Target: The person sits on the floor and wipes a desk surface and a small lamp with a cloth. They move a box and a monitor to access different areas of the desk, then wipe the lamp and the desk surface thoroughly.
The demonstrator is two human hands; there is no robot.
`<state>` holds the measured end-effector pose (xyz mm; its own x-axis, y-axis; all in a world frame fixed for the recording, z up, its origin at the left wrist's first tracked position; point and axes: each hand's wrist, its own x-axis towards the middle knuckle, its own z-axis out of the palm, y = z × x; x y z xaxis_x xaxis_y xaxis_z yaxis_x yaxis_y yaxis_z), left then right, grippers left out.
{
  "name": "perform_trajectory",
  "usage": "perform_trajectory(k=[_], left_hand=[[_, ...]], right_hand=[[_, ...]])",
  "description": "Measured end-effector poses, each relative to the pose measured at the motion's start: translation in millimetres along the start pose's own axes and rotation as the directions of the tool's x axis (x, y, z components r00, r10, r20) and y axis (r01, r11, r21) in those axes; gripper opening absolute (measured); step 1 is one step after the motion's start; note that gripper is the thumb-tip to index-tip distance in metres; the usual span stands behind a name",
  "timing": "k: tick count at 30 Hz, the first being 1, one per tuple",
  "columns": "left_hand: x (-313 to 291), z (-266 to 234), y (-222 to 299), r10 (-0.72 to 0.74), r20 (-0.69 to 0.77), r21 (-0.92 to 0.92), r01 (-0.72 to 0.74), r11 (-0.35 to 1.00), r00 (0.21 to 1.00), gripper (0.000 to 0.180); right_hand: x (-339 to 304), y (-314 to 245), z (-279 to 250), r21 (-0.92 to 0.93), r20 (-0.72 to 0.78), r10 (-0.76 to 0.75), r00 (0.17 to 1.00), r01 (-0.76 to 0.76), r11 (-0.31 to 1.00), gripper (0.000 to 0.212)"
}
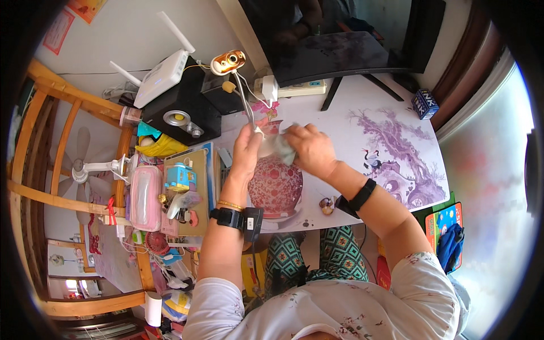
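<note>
A webcam (228,62) with an orange-and-silver head sits atop a thin metal stem (243,96), lifted above the desk. My left hand (247,149) is closed around the stem's lower end, close to a pale base (266,145). A grey-green cloth (286,152) is bunched in my right hand (311,148), which presses it against the base's right side. The cloth and fingers hide part of the base. Under both hands lies a desk cover (334,136) printed with a red patterned vase (276,187). A white cable hangs near the stem.
A monitor (340,51) stands at the back, beside a power strip (309,88). At the left are a router (161,76) on a black speaker (181,116), a pink case (145,198) and small toys. A small round object (326,205) lies near the front edge; a blue box (425,103) stands far right.
</note>
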<state>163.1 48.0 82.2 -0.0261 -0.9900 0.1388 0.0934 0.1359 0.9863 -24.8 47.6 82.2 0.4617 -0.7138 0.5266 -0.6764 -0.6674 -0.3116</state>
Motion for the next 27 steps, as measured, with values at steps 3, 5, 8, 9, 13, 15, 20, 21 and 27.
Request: perform_trajectory(k=[3, 5, 8, 9, 13, 15, 20, 21, 27], left_hand=[[-3.1, 6.1, 6.1, -0.045, -0.013, -0.004, 0.045, 0.999, 0.999, 0.026], [-2.0, 8.9, 5.9, -0.058, -0.022, -0.068, 0.057, 0.996, 0.998, 0.026], [2.0, 4.6, -2.0, -0.01, -0.018, -0.097, 0.008, 0.995, 1.0, 0.027], [1.1, -0.6, -0.9, 0.004, -0.024, -0.097, -0.007, 0.995, 1.0, 0.027], [-0.3, -18.4, -2.6, 0.064, 0.021, -0.213, -0.058, 0.975, 0.998, 0.03], [-0.8, -17.7, 3.1, 0.031, 0.08, -0.358, 0.0, 0.934, 0.996, 0.03], [3.5, -6.8, -4.8, 0.023, 0.114, -0.448, 0.03, 0.894, 0.993, 0.03], [3.6, -8.2, -5.3, 0.021, 0.108, -0.45, 0.03, 0.892, 0.994, 0.03], [-8.6, -32.7, -1.9, -0.059, 0.085, -0.299, 0.082, 0.951, 0.995, 0.03]], right_hand=[[7.7, 2.0, -8.8, 0.119, -0.143, 0.054, 0.988, -0.037, 0.992, 0.041], [9.0, -12.8, -7.3, 0.096, -0.104, -0.055, 0.993, 0.065, 0.993, 0.041], [-0.5, -22.5, -5.0, -0.048, 0.029, -0.178, 0.984, 0.179, 0.983, 0.038], [0.0, -21.0, -12.1, -0.002, 0.138, -0.212, 0.968, 0.214, 0.977, 0.036], [-6.6, 3.4, -31.0, 0.237, 0.185, -0.048, 0.982, 0.003, 0.972, 0.03], [-1.8, 32.4, -22.8, 0.44, 0.023, 0.199, 0.98, -0.189, 0.878, 0.033], [12.6, 16.2, 3.6, 0.73, 0.161, 0.235, 0.959, -0.276, 0.625, 0.049], [8.8, 5.1, 7.0, 0.633, -0.001, 0.115, 0.993, -0.088, 0.769, 0.047], [-7.4, 33.3, -43.7, 0.476, 0.178, -0.091, 0.98, -0.005, 0.879, 0.044]])
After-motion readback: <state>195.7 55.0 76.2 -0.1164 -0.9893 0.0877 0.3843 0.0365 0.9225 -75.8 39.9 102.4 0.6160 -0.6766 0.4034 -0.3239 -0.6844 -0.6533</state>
